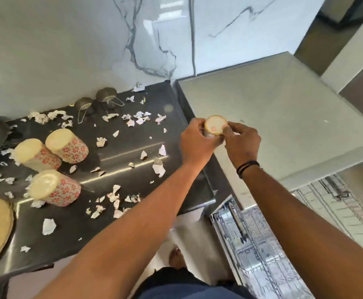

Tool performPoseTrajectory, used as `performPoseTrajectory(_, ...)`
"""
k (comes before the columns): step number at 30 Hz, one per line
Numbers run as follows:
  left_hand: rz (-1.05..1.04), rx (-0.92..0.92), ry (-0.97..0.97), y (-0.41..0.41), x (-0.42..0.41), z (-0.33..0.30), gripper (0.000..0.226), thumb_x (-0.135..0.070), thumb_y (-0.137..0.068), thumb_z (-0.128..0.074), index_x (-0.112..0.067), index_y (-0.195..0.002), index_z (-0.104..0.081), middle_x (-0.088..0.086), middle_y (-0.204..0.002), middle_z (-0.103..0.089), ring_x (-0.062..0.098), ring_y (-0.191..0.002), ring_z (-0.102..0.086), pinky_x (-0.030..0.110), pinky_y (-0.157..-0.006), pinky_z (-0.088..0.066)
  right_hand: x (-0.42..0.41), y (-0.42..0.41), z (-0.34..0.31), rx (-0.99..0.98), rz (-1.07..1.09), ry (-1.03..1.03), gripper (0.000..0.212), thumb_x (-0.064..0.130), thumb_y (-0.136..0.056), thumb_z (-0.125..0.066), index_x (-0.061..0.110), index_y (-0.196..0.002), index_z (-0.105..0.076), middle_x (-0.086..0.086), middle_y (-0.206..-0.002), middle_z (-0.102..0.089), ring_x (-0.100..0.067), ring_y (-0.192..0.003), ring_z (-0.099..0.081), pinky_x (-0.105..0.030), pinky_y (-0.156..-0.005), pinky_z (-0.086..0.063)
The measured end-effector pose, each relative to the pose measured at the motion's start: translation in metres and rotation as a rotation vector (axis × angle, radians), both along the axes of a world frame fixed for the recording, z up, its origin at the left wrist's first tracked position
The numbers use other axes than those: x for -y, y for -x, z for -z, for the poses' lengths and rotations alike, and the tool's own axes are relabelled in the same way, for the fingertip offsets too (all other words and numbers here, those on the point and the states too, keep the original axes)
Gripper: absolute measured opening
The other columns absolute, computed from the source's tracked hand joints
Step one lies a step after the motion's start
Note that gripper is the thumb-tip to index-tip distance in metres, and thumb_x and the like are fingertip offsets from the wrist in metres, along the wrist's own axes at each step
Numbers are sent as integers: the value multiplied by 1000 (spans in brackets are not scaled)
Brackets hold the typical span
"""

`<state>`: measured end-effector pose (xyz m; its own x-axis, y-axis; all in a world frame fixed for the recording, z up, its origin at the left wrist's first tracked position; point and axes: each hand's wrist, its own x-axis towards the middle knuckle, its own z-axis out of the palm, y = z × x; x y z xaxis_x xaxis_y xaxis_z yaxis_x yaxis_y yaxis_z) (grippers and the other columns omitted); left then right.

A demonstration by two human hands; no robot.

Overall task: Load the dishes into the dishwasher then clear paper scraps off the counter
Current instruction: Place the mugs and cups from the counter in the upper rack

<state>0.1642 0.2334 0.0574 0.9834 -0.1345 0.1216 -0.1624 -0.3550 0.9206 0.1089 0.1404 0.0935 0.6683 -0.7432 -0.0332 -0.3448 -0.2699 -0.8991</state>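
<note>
Between both hands, past the table [133, 147] edge, above the dishwasher [252, 244]: one cup [215, 125], gripped by curled fingers of left hand [194, 144] and right hand [242, 142]. Left of the fingers: three cups [66, 145] upside down, two strainers [107, 97], many scraps [159, 169].

Kitchen, dark counter [133, 147], marble backsplash [68, 50], open dishwasher rack [252, 244]
</note>
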Motion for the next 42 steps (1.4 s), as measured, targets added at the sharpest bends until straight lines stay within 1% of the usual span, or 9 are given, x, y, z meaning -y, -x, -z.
performPoseTrajectory(10, 222, -11, 18, 118, 156, 20, 55, -36, -60, -94, -20, -104, -65, -7, -96, -74, 8, -89, -71, 37, -76, -59, 142, 133, 32, 51, 294, -59, 30, 40, -79, -64, 23, -99, -78, 7, -91, -77, -17, -83, -73, -43, -72, -61)
performPoseTrajectory(15, 347, 3, 15, 180, 222, 41, 56, -34, -59, -96, -18, -104, -67, -10, -95, -74, 3, -87, -71, 32, -75, -59, 203, 201, 52, 55, 447, -23, 17, 25, -85, -68, 18, -95, -79, 6, -87, -76, -4, -77, -66, -18, -70, -53)
performPoseTrajectory(19, 452, 49, -5, 218, 264, 63, 59, -44, -60, -91, -12, -105, -69, -4, -94, -76, 9, -83, -72, 34, -69, -59, 239, 244, 80, 35, 590, -53, 16, 28, -86, -67, 21, -94, -78, 13, -86, -70, -1, -79, -63, -1, -61, -39)
performPoseTrajectory(25, 663, 95, -111, 241, 296, 116, 61, -37, -68, -92, -3, -113, -68, 6, -99, -75, 10, -83, -70, 17, -66, -55, 263, 278, 140, -36, 689, -116, 19, 27, -90, -64, 14, -98, -76, 9, -91, -71, 10, -74, -58, -5, -61, -47)
performPoseTrajectory(29, 745, 80, -251, 243, 304, 173, 53, -36, -71, -90, -8, -112, -72, 3, -99, -73, 13, -87, -65, 13, -71, -47, 266, 289, 194, -147, 694, -172, 18, 19, -91, -63, 12, -103, -76, 3, -99, -73, -4, -75, -62, -14, -62, -53)
performPoseTrajectory(32, 807, 39, -294, 242, 301, 212, 52, -38, -72, -90, -12, -114, -73, -2, -99, -75, 13, -91, -68, 26, -75, -55, 261, 290, 234, -204, 683, -225, 18, 16, -92, -62, 11, -104, -75, 1, -105, -73, -10, -81, -64, -13, -63, -51)
performPoseTrajectory(35, 817, 11, -309, 240, 296, 246, 47, -30, -74, -90, -9, -112, -73, -2, -99, -76, 10, -88, -70, 15, -72, -53, 256, 287, 271, -238, 686, -300, 22, 22, -93, -62, 15, -110, -74, 3, -109, -72, -5, -78, -62, -15, -63, -51)
performPoseTrajectory(38, 762, -4, -321, 239, 288, 280, 45, -31, -76, -89, -9, -113, -72, -2, -99, -76, 11, -88, -71, 23, -71, -57, 254, 282, 301, -252, 654, -324, 22, 23, -94, -62, 15, -110, -75, 6, -104, -72, -3, -75, -61, -20, -66, -56)
performPoseTrajectory(42, 744, 9, -306, 236, 287, 307, 39, -29, -76, -89, -10, -108, -74, -6, -95, -75, 6, -83, -71, 22, -69, -57, 252, 277, 331, -260, 650, -367, 22, 25, -93, -62, 16, -107, -76, 2, -105, -75, -7, -84, -65, -7, -63, -46)
